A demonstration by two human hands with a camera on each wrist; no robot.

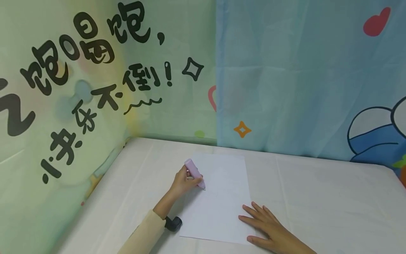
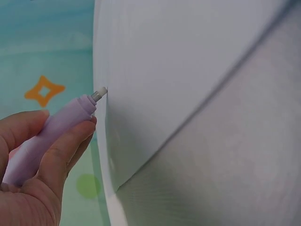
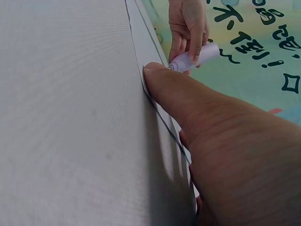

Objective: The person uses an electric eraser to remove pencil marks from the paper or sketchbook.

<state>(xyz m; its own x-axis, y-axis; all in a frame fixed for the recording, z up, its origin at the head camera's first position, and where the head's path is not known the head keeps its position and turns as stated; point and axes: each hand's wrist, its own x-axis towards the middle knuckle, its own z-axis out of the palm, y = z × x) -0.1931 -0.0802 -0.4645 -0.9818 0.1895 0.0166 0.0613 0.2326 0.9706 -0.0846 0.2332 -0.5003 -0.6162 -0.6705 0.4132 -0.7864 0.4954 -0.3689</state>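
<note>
My left hand [image 1: 183,182] grips a lilac electric eraser [image 1: 192,168] between thumb and fingers, its body slanting down to the right. A short metal collar with a small white eraser tip [image 2: 101,92] sticks out of its lower end, close over the paper. Beneath lies a blank white sheet of paper [image 1: 222,204], its upper left part under the left hand. My right hand [image 1: 268,227] rests with fingers spread at the sheet's lower right edge. In the right wrist view the right thumb [image 3: 174,89] extends to the paper's edge.
A white cloth covers the table [image 1: 304,197]. Behind it hangs a blue curtain [image 1: 285,70], and a green printed backdrop [image 1: 177,113] with black lettering stands at the left and back. A black strapped device [image 1: 173,224] sits on the left wrist.
</note>
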